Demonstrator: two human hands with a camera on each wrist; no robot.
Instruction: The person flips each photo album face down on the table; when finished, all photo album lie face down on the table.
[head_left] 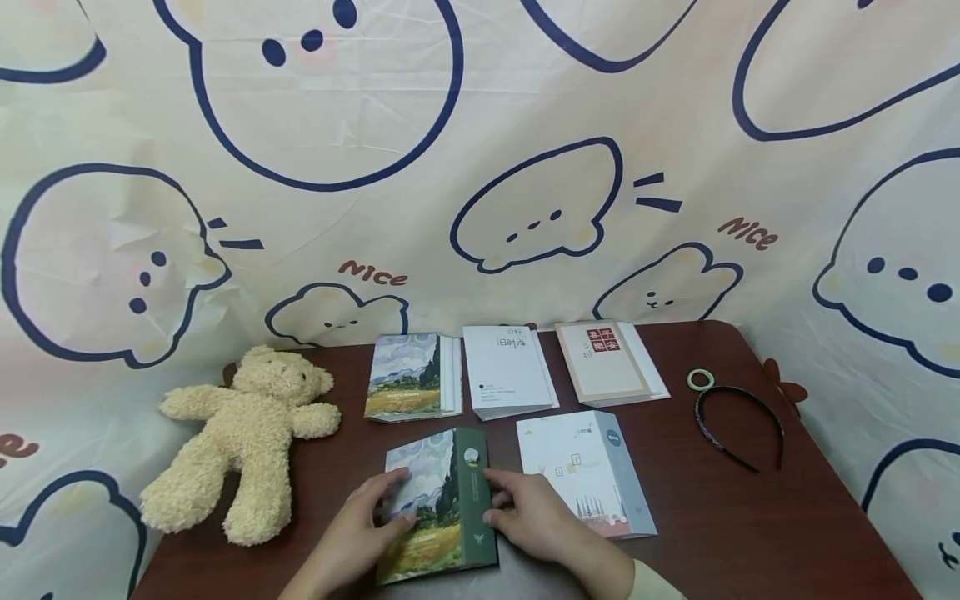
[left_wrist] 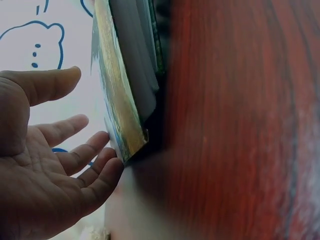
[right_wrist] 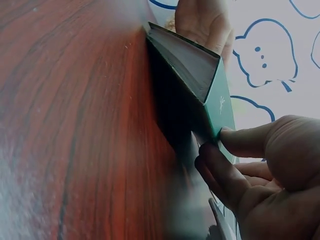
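Observation:
A book point(head_left: 423, 508) with a painted landscape cover and a green spine is at the front of the table, its page edges visible in both wrist views. My right hand point(head_left: 536, 512) pinches the spine side; in the right wrist view its thumb point(right_wrist: 245, 142) presses the green spine point(right_wrist: 220, 105) and the fingers lie behind the lower edge. On the opposite side, my left hand point(head_left: 367, 517) touches the cover with fairly straight fingers. The left wrist view has its fingertips point(left_wrist: 112, 165) against the cover's edge, the thumb held away.
Behind stand a second landscape-covered book point(head_left: 405, 375), a white book point(head_left: 506, 367) and a beige one point(head_left: 600, 358) with a red seal. A white book with a blue spine point(head_left: 573, 467) lies right of my hands. A teddy bear point(head_left: 251, 433) is left; a headband point(head_left: 738, 429) and green ring point(head_left: 701, 380) right.

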